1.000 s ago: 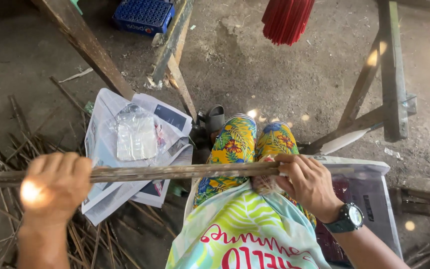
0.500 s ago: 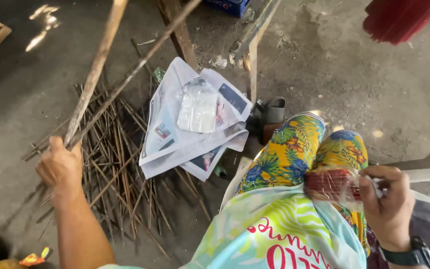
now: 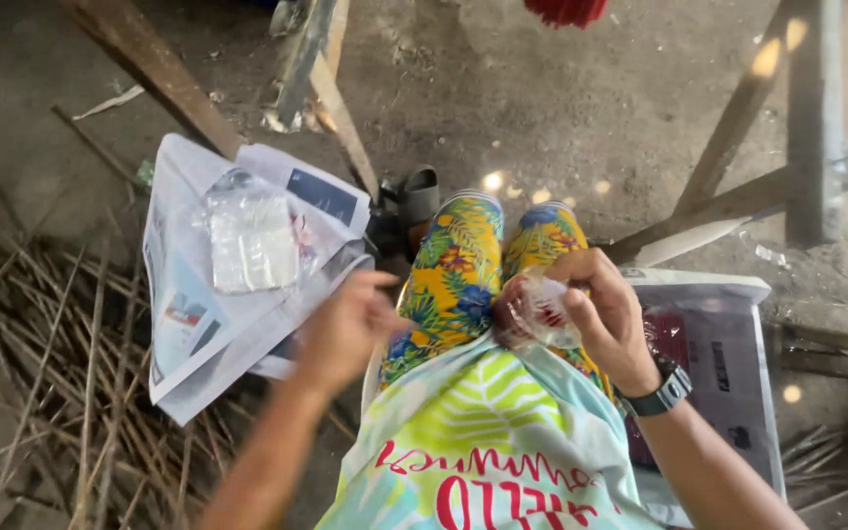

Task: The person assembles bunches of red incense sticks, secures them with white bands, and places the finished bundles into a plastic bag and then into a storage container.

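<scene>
My right hand [image 3: 606, 314] rests on my lap and grips a small clear plastic bag [image 3: 540, 312] with something reddish inside. My left hand [image 3: 345, 329] hovers with loosely curled fingers and nothing in it, beside my left knee and just right of the newspaper [image 3: 188, 314] spread on the ground. A clear plastic packet [image 3: 247, 240] lies on that newspaper. My legs wear floral yellow-and-blue trousers [image 3: 453, 280]. A dark watch [image 3: 662, 391] is on my right wrist.
A heap of thin bamboo sticks [image 3: 46, 378] lies on the ground at the left. Wooden frame beams [image 3: 159, 74] slant across the top left and right. Another newspaper [image 3: 728, 363] lies at the right. Dark sandals [image 3: 409, 206] sit ahead of my knees.
My left hand has let go of the long stick and moved right toward my lap. My right hand has brought the small plastic bag up over my knees. The view swung back to the right.
</scene>
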